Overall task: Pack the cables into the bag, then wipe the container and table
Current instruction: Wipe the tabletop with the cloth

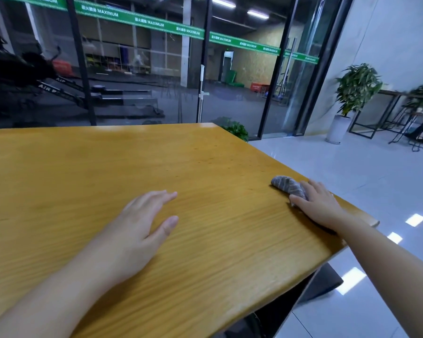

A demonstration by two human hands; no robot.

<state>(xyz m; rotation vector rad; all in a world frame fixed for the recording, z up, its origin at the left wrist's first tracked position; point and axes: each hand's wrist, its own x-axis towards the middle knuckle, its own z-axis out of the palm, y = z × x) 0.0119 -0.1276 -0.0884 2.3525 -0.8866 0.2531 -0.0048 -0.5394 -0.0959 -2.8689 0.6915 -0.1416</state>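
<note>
Pressing the grey cloth (288, 187) at the table's (83, 167) right edge, the right hand (320, 206) lies flat-fingered on its near end, the left hand (137, 220) open, empty, well apart.

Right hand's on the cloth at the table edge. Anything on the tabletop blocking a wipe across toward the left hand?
Nothing visible. The table shows bare wood between the cloth under the right hand and the left hand, which lies open in that path.

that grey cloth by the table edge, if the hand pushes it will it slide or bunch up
The grey cloth looks soft and crumpled, so it would likely bunch. The table looks smooth and glossy, so it probably slides under the right hand.
</note>
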